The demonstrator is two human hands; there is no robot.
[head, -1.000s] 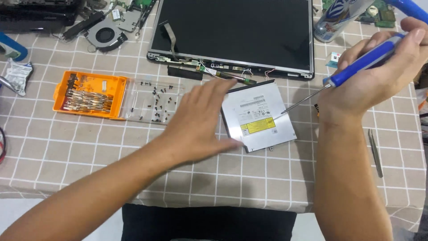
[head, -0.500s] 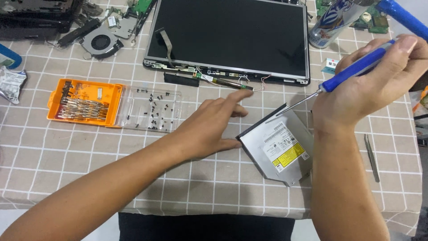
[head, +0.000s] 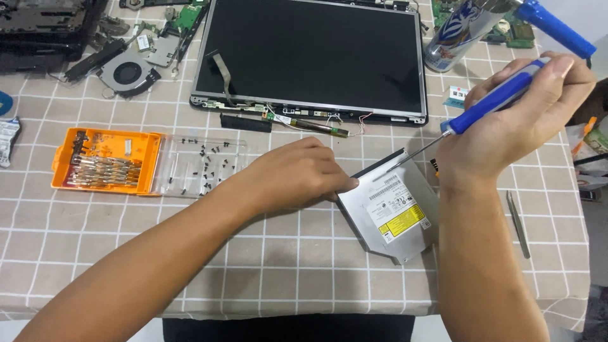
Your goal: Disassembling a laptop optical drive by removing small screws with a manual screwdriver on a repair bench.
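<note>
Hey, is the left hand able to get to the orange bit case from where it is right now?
Probably yes: the left hand holds nothing, and only the clear lid of screws lies before the orange bit case.

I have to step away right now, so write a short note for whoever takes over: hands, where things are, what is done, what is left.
Left hand: flat on the table, fingertips against the left edge of the silver disc drive, steadying it.
Right hand: grips the blue screwdriver, tip on the drive's top edge.
Drive lies tilted on the checked tablecloth, below the laptop screen.
Done: loose screws sit in the clear lid beside the orange bit case.
Left: the drive looks closed; whether any screw is still in it cannot be seen.
</note>
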